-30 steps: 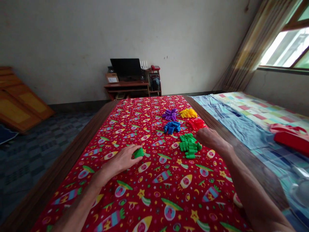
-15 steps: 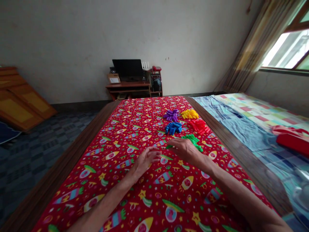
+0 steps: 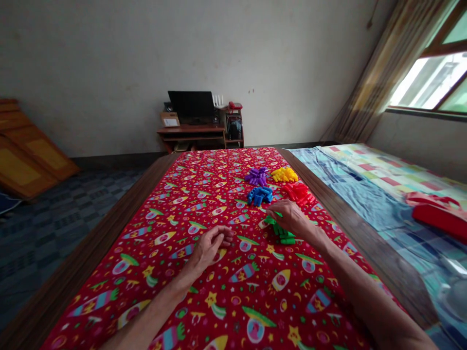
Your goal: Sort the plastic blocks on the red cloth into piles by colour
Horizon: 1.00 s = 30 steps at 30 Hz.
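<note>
My right hand [image 3: 290, 218] lies over the pile of green plastic pieces [image 3: 285, 236] on the red rocket-print cloth [image 3: 204, 194], its fingers pinched on a green piece that shows at the fingertips. My left hand [image 3: 211, 245] rests on the cloth to the left of that pile, fingers loosely curled with nothing seen in them. Beyond the green pile lie a blue pile [image 3: 260, 194], a red pile [image 3: 299, 191], a purple pile [image 3: 256, 176] and a yellow pile [image 3: 284, 174], each kept apart by colour.
The cloth covers a long wooden table whose bare edge [image 3: 120, 209] runs along the left. A bed with patterned sheets [image 3: 365, 180] and a red object [image 3: 438, 214] adjoins the right side. A desk with a monitor [image 3: 193, 131] stands at the far wall.
My left hand held a green piece a second ago; it moved right, passed the piece to my right hand, and now rests empty. My right hand carried it onto the green pile.
</note>
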{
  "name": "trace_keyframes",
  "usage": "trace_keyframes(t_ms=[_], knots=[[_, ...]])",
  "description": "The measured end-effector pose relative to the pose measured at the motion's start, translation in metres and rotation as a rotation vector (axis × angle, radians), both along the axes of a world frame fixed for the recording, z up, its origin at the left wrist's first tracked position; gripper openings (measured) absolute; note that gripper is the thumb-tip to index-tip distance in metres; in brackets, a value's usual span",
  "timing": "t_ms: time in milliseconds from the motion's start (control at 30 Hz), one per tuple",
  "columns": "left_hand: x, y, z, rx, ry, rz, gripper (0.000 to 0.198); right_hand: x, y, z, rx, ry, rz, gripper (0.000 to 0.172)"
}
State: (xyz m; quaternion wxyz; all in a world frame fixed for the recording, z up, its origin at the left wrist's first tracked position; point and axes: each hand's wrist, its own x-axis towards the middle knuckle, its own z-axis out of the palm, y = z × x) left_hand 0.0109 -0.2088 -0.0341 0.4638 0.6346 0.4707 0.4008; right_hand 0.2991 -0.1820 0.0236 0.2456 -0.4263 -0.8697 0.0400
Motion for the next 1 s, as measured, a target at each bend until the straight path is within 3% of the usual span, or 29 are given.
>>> trace_keyframes(t_ms=[100,167,267,333,400,467,567,800,1000], knots=[[-0.022,0.012,0.008,0.166,0.168,0.096,0.027,0.002,-0.005,0.011,0.032,0.163,-0.169,0.042],[-0.044,0.025,0.008,0.241,0.254,0.213,0.026,-0.006,-0.013,0.013,-0.015,0.279,-0.188,0.044],[-0.073,0.042,0.0,0.17,0.231,0.374,0.028,-0.033,-0.032,0.001,-0.153,0.35,-0.033,0.046],[-0.084,0.048,-0.005,0.098,0.161,0.436,0.03,-0.054,-0.044,-0.014,-0.24,0.282,0.154,0.043],[-0.089,0.05,-0.008,0.069,0.124,0.465,0.031,-0.071,-0.053,-0.032,-0.223,0.158,0.303,0.036],[-0.089,0.049,-0.009,0.08,0.159,0.466,0.03,-0.08,-0.056,-0.047,-0.138,0.043,0.363,0.027],[-0.087,0.048,-0.009,0.133,0.245,0.429,0.029,-0.081,-0.054,-0.059,-0.063,-0.028,0.304,0.023],[-0.092,0.056,-0.019,0.221,0.262,0.384,0.033,-0.084,-0.05,-0.058,-0.047,-0.058,0.159,0.024],[-0.092,0.058,-0.021,0.24,0.275,0.374,0.031,-0.111,-0.022,-0.057,-0.042,-0.142,0.045,0.025]])
